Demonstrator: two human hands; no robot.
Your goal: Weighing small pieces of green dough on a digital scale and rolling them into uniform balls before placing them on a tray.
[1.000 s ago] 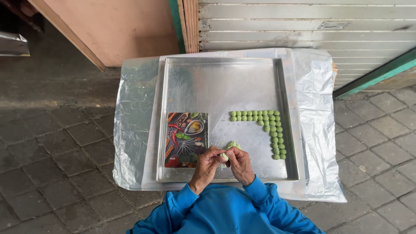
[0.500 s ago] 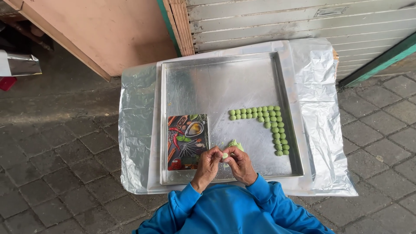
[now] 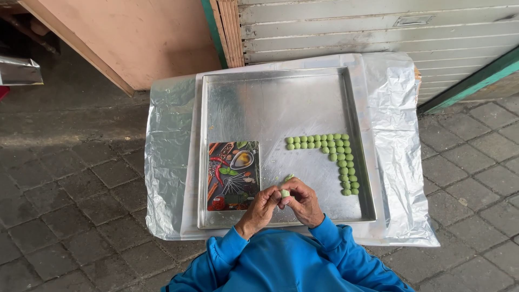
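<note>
While pinched by hands [image 3: 284, 204]: green dough [image 3: 285, 192]

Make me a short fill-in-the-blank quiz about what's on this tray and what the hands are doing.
1. Both hands pinch a small piece of ____ dough.
2. The finished balls lie in rows shaped like the letter ____.
3. The picture board lies in the tray's near-____ corner.
4. The sleeves are ____.

Missing words: green; L; left; blue
</note>
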